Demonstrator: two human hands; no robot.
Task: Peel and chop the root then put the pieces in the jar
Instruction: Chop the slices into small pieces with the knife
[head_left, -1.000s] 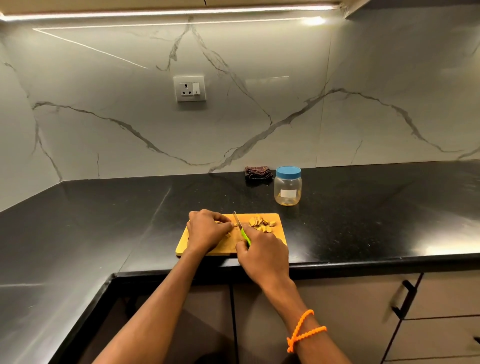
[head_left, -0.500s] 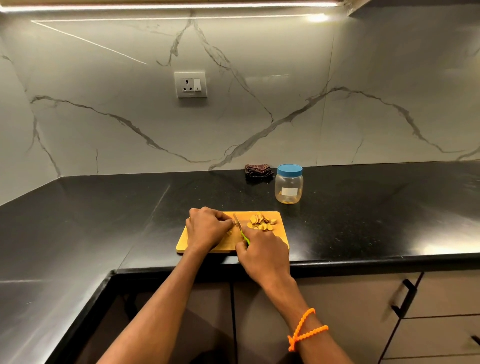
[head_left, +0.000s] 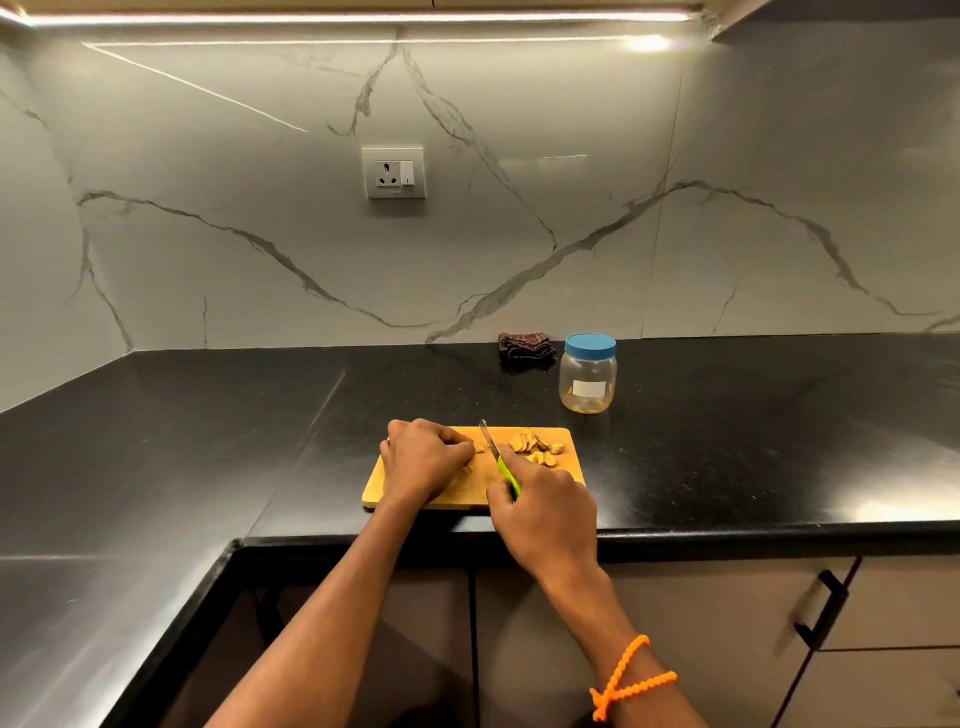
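Right hand (head_left: 545, 512) gripping green-handled knife (head_left: 497, 457) (blade pointing away), left hand (head_left: 423, 457) curled over root (head_left: 479, 448).

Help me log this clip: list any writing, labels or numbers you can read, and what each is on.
None can be read.
Jar: a white label, which looks blank or too blurred to read.
Wall socket: no legible marking.
Knife, cutting board: no text visible.

Glossy black stone counter (head_left: 727, 441) — wooden board (head_left: 457, 493), clear plastic jar (head_left: 588, 382).
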